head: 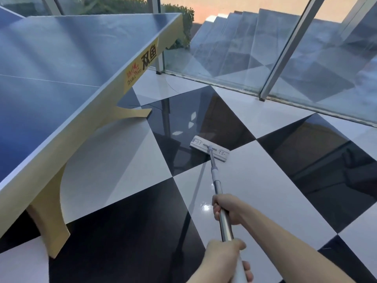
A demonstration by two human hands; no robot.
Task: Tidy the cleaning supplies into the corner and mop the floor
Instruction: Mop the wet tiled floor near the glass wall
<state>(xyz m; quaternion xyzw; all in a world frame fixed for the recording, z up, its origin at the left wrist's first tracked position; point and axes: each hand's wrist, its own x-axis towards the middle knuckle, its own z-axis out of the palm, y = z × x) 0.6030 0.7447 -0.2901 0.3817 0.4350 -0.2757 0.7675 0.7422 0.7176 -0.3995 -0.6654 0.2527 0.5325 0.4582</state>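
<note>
Mop handle end runs off the bottom edge.

Glossy black and white floor tiles mirror the daylight from the floor-to-ceiling glass wall with its grey metal posts. A blue ping-pong table with yellow legs fills the left, and outside are concrete steps and a hedge.

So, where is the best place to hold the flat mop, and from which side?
Grip the mop handle on its upper metal part, from above, hands spaced apart. It slopes up from the flat mop head toward the person. Right hand and left hand already wrap it so.
</note>
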